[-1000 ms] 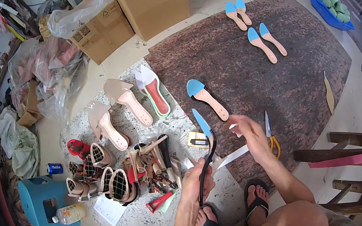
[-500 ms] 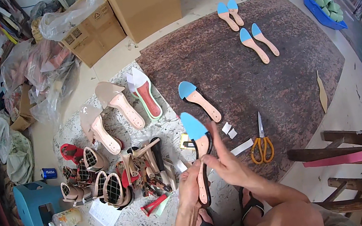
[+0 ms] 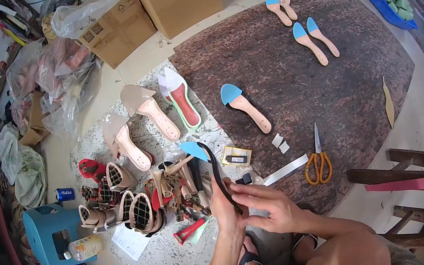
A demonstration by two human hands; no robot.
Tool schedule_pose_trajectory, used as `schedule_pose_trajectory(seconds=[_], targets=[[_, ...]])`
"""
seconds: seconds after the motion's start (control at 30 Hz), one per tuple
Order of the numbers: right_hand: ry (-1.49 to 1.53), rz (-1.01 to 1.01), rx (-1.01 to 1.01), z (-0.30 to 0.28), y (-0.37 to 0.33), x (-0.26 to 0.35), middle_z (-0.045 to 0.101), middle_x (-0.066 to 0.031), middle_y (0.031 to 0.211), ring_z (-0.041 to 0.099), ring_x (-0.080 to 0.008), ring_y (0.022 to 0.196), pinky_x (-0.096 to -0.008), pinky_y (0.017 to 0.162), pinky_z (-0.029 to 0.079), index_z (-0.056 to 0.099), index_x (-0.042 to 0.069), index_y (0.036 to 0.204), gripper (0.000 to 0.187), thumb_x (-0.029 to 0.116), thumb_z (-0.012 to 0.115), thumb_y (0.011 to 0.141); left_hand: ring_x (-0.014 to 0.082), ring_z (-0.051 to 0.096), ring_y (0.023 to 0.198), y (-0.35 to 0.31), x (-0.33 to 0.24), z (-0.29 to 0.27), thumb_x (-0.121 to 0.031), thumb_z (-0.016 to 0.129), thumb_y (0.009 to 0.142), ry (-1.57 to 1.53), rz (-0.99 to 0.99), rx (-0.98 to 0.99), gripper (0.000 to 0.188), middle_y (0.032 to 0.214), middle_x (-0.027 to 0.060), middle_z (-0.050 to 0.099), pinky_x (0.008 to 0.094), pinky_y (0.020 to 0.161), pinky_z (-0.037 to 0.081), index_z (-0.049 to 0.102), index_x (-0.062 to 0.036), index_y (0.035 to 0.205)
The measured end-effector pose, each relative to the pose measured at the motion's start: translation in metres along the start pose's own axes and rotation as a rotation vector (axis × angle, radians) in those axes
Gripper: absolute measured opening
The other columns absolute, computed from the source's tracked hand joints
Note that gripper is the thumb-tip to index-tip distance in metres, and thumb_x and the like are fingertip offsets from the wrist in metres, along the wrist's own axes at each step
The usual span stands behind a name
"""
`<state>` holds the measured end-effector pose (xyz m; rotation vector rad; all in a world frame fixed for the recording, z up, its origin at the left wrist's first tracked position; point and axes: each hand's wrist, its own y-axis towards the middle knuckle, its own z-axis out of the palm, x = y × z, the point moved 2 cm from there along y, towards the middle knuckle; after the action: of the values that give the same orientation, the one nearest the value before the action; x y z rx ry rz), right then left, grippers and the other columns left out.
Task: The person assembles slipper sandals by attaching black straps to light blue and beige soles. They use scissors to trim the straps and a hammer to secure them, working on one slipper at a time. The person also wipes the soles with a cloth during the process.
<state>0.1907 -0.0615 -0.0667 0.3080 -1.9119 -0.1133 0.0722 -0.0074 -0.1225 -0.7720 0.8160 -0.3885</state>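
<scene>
My left hand (image 3: 224,210) is closed around a shoe insole with a blue toe piece (image 3: 194,151) and a dark edge. It is tipped on its side, so its dark edge and underside face right. The outstretched fingers of my right hand (image 3: 270,207) touch that side, with the thumb apart below them. Ahead on the dark mat lies a matching blue-toed insole (image 3: 246,109). Nearby are a small yellow-edged packet (image 3: 236,156), a white strip (image 3: 286,169) and white scraps (image 3: 280,143). Orange-handled scissors (image 3: 318,167) lie farther right.
Several blue-toed insoles (image 3: 310,46) rest at the mat's far side. Pale and red soles (image 3: 157,116), strappy shoes (image 3: 140,210) and loose heels (image 3: 176,187) cover the left floor. A teal stool (image 3: 43,236) stands left, a wooden stool (image 3: 423,174) right, and cardboard boxes (image 3: 178,2) at the back.
The insole in my left hand has turned from blue face up onto its side. My right hand has moved down, its fingers now against the dark side. The whole view has shifted slightly.
</scene>
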Motion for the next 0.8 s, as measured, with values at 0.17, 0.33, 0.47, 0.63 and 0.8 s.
schedule_pose_trajectory(seconds=[0.17,0.33,0.47,0.63,0.8], targets=[[-0.276,-0.246,-0.131,0.012,-0.006,-0.009,0.058,-0.0161,0.135,0.059,-0.0304,0.119,-0.0431,0.100,0.047,0.064,0.003,0.124,0.052,0.012,0.078,0.075,0.0091,0.050,0.061,-0.002,0.012,-0.004,-0.032,0.058,0.098,-0.042,0.080,0.053,0.026,0.070,-0.0012,0.051,0.0242,0.050,0.038,0.058,-0.0068,0.093],[0.526,0.358,-0.214,0.003,-0.006,-0.009,0.065,-0.0196,0.120,0.064,-0.0254,0.112,-0.0371,0.098,0.048,0.059,-0.003,0.126,0.040,0.016,0.068,0.092,0.0077,0.051,0.065,-0.007,0.002,0.002,-0.039,0.043,0.106,0.284,0.332,0.038,0.038,0.076,-0.0015,0.055,0.0244,0.057,0.042,0.058,-0.0083,0.090],[0.149,0.587,-0.083,-0.007,-0.016,-0.045,0.069,-0.0192,0.109,0.068,-0.0220,0.099,-0.0361,0.081,0.054,0.061,-0.004,0.124,0.033,0.014,0.059,0.096,0.0109,0.048,0.076,-0.012,0.022,0.007,-0.032,0.042,0.107,0.642,0.523,0.157,0.042,0.074,0.0005,0.052,0.0261,0.069,0.040,0.058,-0.0018,0.084],[0.149,0.611,-0.626,-0.069,-0.022,-0.148,0.066,-0.0251,0.094,0.068,-0.0297,0.086,-0.0391,0.071,0.049,0.065,-0.002,0.105,0.022,0.014,0.055,0.095,0.0224,0.049,0.126,-0.005,0.006,-0.006,-0.041,0.029,0.108,0.947,0.545,0.316,0.058,0.128,0.0156,0.062,0.0385,0.105,0.038,0.056,0.0029,0.133],[-0.321,0.611,-0.663,-0.172,0.021,-0.252,0.068,-0.0218,0.099,0.066,-0.0373,0.095,-0.0437,0.080,0.049,0.066,0.000,0.105,0.028,0.021,0.051,0.095,0.0145,0.063,0.089,-0.025,-0.009,-0.012,-0.019,0.055,0.101,0.726,0.468,0.351,0.031,0.100,0.0097,0.069,0.0288,0.082,0.050,0.063,0.0060,0.119]])
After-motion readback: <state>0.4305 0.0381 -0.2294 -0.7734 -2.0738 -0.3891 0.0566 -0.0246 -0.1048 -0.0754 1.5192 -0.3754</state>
